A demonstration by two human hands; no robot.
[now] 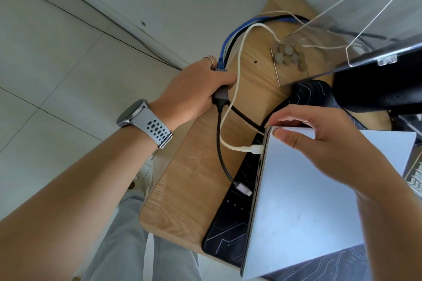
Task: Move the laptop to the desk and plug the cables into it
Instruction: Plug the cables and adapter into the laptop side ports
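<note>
A closed silver laptop [308,201] lies on a black desk mat [230,230] on the wooden desk [189,189]. A white cable [237,89] ends in a white plug [253,149] that sits in the laptop's left edge. My right hand [324,141] rests on the laptop's far left corner, fingers curled over the edge. At the desk's left edge, my left hand [194,91] grips a grey adapter hub [221,96] with blue and black cables attached. The hub's black cable ends in a loose silver plug [243,188] lying on the mat beside the laptop.
A clear acrylic stand [342,36] with several coins [290,56] under it stands at the back of the desk. A black cylindrical object [370,89] is at the right. A keyboard edge [415,178] shows at far right. Tiled floor lies left of the desk.
</note>
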